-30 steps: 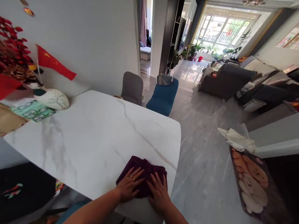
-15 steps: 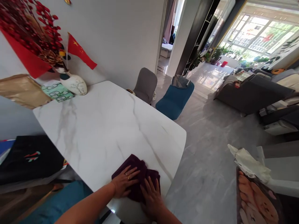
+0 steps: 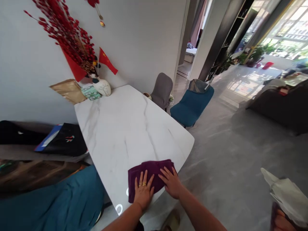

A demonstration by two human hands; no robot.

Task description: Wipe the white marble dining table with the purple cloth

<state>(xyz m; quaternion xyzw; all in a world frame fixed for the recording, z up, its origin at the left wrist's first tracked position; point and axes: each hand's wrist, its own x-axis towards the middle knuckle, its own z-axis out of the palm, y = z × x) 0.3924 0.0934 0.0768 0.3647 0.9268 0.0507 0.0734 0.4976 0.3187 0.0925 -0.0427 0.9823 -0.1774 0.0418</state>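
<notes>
A folded dark purple cloth lies flat on the white marble-patterned table, close to its near right edge. My left hand, with rings on a finger, presses on the cloth's near left part with the fingers spread. On the cloth's right end rests my right hand, its fingers also spread out flat. Neither hand grips the cloth; both lie on top of it.
At the table's far end stand a vase of red berry branches, a green patterned box and a brown paper bag. A grey chair and a blue chair flank the far side. A teal-covered seat is at left.
The bunched cloth now lies flatter and wider. Both hands have shifted on it, with my right hand further toward its right end. The head view has turned left.
</notes>
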